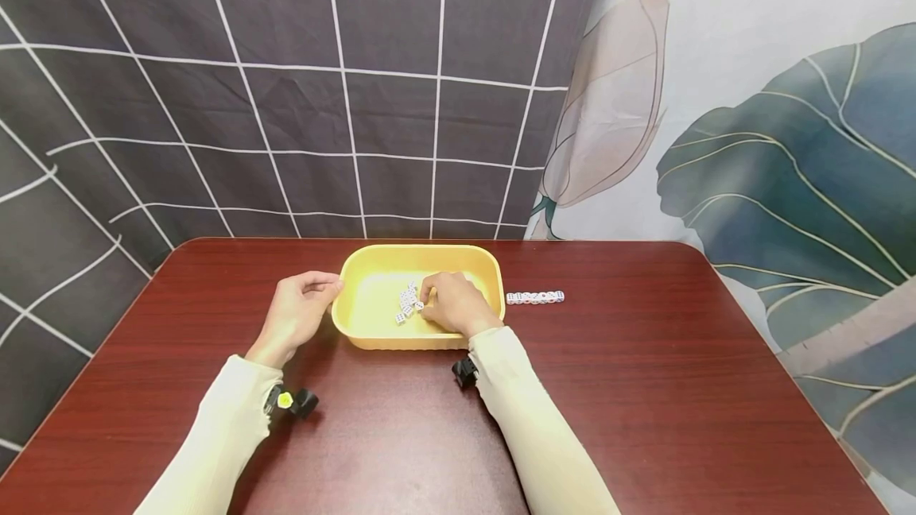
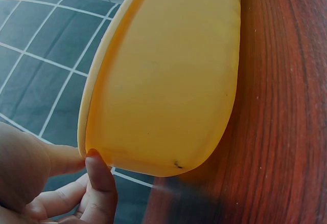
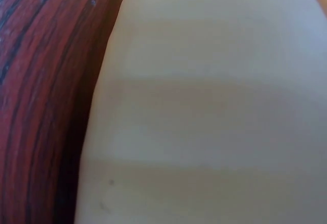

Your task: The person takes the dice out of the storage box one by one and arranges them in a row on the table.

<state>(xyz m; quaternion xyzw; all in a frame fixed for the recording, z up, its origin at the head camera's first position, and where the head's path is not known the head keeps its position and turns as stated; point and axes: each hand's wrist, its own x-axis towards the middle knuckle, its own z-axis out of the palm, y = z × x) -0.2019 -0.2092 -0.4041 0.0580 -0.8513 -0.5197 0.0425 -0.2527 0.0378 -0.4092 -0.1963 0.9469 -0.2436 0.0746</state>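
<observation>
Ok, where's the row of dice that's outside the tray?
In the head view the row of dice lies on the table, just right of the yellow tray, clear of its rim, on the right hand's side.

1. A yellow tub point(image 2: 168, 75) fills the middle of the frame, its smooth outer wall facing us.
2. At the lower left, the left hand point(image 2: 46, 188) has one of its fingers point(image 2: 99, 175) touching the tub's rim.
3. The reddish-brown desk point(image 2: 286, 106) runs down the right side.
4. A dark gridded backdrop point(image 2: 46, 55) shows at upper left.
</observation>
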